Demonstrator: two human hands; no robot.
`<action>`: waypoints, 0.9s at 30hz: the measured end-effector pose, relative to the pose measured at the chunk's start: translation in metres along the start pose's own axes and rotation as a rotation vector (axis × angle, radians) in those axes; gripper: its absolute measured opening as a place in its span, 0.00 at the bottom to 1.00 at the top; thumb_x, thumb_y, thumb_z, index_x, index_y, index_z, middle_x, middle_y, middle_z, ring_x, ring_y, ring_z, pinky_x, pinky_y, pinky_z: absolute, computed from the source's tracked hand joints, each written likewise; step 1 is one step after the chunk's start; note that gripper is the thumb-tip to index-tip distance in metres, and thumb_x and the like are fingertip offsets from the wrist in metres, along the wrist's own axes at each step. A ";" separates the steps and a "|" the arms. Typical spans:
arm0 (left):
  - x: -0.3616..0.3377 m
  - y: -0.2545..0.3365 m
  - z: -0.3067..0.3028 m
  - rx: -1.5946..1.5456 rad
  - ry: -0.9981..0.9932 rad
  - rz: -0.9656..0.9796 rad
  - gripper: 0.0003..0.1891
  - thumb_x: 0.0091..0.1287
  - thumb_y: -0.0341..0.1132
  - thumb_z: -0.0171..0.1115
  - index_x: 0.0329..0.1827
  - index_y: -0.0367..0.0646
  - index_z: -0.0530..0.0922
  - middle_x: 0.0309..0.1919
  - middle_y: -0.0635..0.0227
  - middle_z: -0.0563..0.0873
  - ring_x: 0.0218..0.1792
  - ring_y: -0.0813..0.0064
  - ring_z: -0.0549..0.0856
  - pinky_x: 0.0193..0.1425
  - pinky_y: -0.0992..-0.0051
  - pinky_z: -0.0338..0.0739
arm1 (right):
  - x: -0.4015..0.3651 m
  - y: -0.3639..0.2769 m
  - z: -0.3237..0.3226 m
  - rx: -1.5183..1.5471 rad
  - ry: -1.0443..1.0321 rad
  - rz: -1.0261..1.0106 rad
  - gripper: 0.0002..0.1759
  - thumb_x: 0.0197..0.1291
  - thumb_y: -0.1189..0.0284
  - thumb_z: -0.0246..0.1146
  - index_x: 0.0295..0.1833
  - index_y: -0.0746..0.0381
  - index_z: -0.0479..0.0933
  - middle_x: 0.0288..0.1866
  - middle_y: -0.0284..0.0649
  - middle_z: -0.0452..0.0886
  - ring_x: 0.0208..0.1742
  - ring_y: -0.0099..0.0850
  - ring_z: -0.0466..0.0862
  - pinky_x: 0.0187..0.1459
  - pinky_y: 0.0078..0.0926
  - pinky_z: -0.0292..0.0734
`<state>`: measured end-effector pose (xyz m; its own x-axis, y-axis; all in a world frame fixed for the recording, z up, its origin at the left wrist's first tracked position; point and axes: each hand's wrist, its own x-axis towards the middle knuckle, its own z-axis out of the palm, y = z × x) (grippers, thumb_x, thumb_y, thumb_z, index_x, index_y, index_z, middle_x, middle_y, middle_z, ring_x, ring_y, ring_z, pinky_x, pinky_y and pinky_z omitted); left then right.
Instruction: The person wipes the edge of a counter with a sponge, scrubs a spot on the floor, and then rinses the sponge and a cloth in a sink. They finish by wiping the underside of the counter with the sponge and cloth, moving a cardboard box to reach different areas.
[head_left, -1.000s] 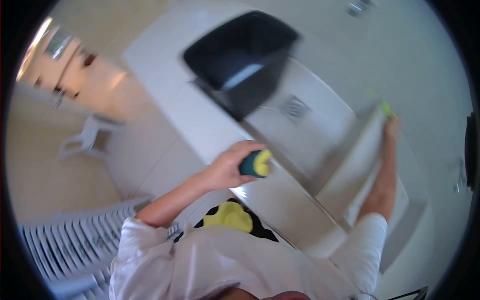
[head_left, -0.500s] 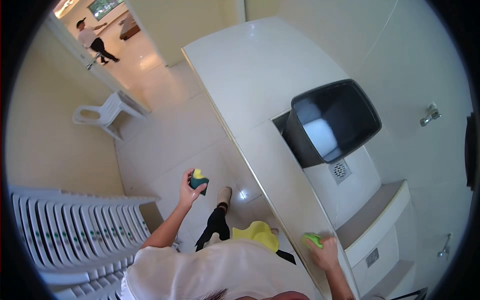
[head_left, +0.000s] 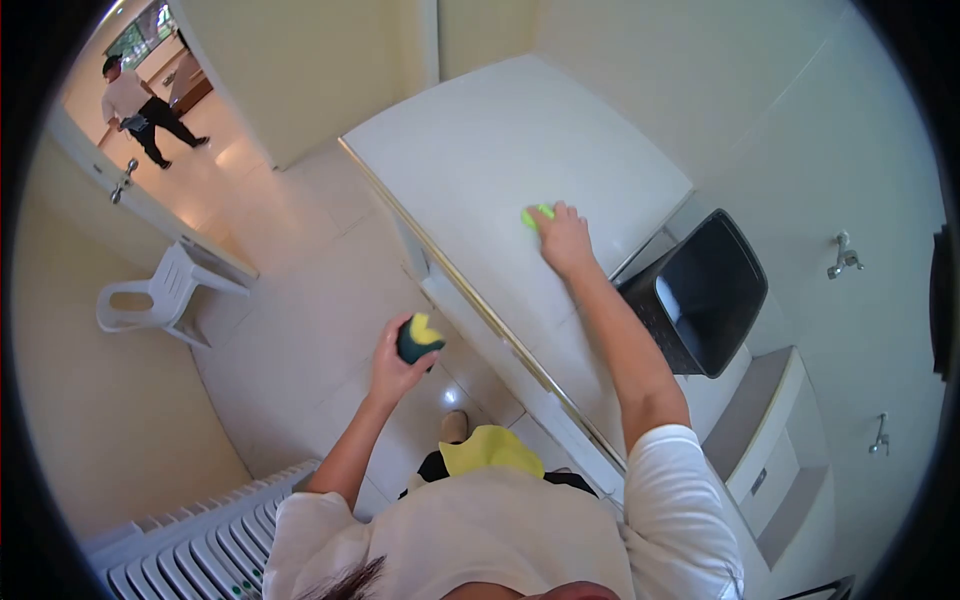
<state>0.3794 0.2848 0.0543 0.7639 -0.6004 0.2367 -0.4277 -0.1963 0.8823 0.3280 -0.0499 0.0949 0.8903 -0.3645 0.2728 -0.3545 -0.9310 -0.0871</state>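
My left hand (head_left: pixel 393 368) is raised over the floor in front of the counter, its fingers wrapped round a yellow and dark green scouring sponge (head_left: pixel 421 340). Stretched far forward, my right hand (head_left: pixel 567 243) presses a small bright green cloth (head_left: pixel 531 217) onto the white countertop (head_left: pixel 470 140). Most of that cloth is hidden under the fingers, so its exact kind is hard to make out. To the right of my right forearm, a black bin (head_left: pixel 700 300) stands tilted in the sink area, with something pale inside.
Two wall taps (head_left: pixel 845 258) stick out at the right. A white plastic chair (head_left: pixel 165 290) stands by the open door, and stacked grey-white chairs (head_left: pixel 210 560) are at the lower left. Beyond the doorway a person (head_left: pixel 140 105) stands in another room.
My right hand has moved the green cloth from the counter's near front edge to its far part. The left hand still grips the sponge. The view has shifted, and the distant person has turned.
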 end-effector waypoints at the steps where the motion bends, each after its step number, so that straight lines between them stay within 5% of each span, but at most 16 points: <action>1: 0.024 0.007 0.006 -0.022 -0.014 0.067 0.33 0.45 0.31 0.72 0.56 0.40 0.68 0.47 0.58 0.77 0.49 0.64 0.77 0.55 0.70 0.71 | 0.023 0.001 -0.003 -0.014 -0.058 0.114 0.23 0.55 0.76 0.48 0.57 0.51 0.71 0.42 0.46 0.71 0.45 0.43 0.73 0.43 0.42 0.70; 7: 0.162 0.062 0.060 -0.001 -0.158 0.384 0.35 0.45 0.33 0.71 0.59 0.41 0.67 0.52 0.53 0.74 0.55 0.56 0.74 0.59 0.65 0.68 | 0.007 0.033 -0.146 0.118 0.476 0.244 0.18 0.58 0.76 0.49 0.55 0.58 0.71 0.43 0.55 0.75 0.44 0.52 0.76 0.44 0.44 0.72; 9: 0.176 0.081 0.086 -0.026 -0.192 0.440 0.36 0.46 0.35 0.71 0.60 0.41 0.66 0.54 0.53 0.73 0.57 0.55 0.72 0.61 0.63 0.65 | -0.031 0.056 -0.207 0.009 0.413 0.428 0.19 0.56 0.78 0.51 0.54 0.58 0.72 0.41 0.54 0.79 0.43 0.50 0.79 0.43 0.44 0.74; 11: 0.175 0.123 0.105 0.462 -0.186 0.365 0.35 0.49 0.42 0.69 0.61 0.43 0.66 0.59 0.50 0.68 0.62 0.54 0.65 0.63 0.52 0.58 | -0.066 0.091 -0.242 -0.070 0.240 0.531 0.21 0.51 0.82 0.51 0.53 0.60 0.73 0.43 0.53 0.79 0.45 0.48 0.79 0.45 0.40 0.74; 12: 0.173 0.134 0.124 0.451 -0.194 0.367 0.35 0.49 0.42 0.69 0.61 0.43 0.66 0.59 0.50 0.68 0.62 0.54 0.65 0.63 0.52 0.58 | -0.080 0.120 -0.243 -0.125 0.146 0.567 0.24 0.48 0.86 0.50 0.54 0.61 0.73 0.44 0.51 0.80 0.46 0.46 0.80 0.47 0.36 0.74; 14: 0.168 0.161 0.163 0.044 -0.352 0.629 0.34 0.54 0.46 0.64 0.64 0.46 0.64 0.61 0.48 0.65 0.63 0.51 0.63 0.63 0.55 0.60 | -0.099 0.169 -0.221 -0.071 0.000 0.600 0.27 0.43 0.88 0.52 0.52 0.61 0.74 0.45 0.49 0.80 0.47 0.44 0.80 0.48 0.36 0.74; 16: 0.151 0.205 0.182 -0.002 -0.567 0.708 0.32 0.56 0.47 0.62 0.63 0.46 0.66 0.64 0.46 0.61 0.65 0.49 0.61 0.63 0.54 0.59 | -0.100 0.205 -0.183 0.049 -0.275 0.669 0.26 0.40 0.88 0.56 0.50 0.61 0.76 0.47 0.48 0.80 0.47 0.42 0.81 0.47 0.34 0.75; 18: 0.128 0.216 0.216 0.103 -0.637 0.606 0.31 0.55 0.44 0.62 0.62 0.44 0.67 0.64 0.45 0.60 0.64 0.48 0.61 0.62 0.55 0.61 | -0.097 0.238 -0.129 0.112 -0.506 0.744 0.22 0.41 0.81 0.62 0.47 0.62 0.77 0.45 0.47 0.80 0.44 0.40 0.81 0.44 0.33 0.77; 20: 0.107 0.205 0.244 0.106 -0.656 0.591 0.29 0.53 0.37 0.60 0.61 0.42 0.68 0.64 0.44 0.60 0.63 0.48 0.62 0.62 0.54 0.62 | -0.093 0.269 -0.067 -0.164 -0.764 0.611 0.21 0.40 0.76 0.66 0.46 0.62 0.78 0.44 0.45 0.81 0.43 0.38 0.81 0.42 0.32 0.78; 27: 0.098 0.211 0.237 0.163 -0.569 0.502 0.30 0.52 0.31 0.56 0.60 0.28 0.64 0.67 0.47 0.53 0.65 0.50 0.60 0.62 0.46 0.58 | -0.084 0.259 0.046 -0.214 -0.976 0.588 0.21 0.41 0.75 0.66 0.46 0.62 0.78 0.44 0.44 0.81 0.44 0.38 0.81 0.42 0.32 0.77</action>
<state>0.2500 0.0006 0.1670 0.1127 -0.9446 0.3082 -0.7563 0.1196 0.6432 0.1744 -0.2609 0.0057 0.3808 -0.6867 -0.6192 -0.7449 -0.6245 0.2345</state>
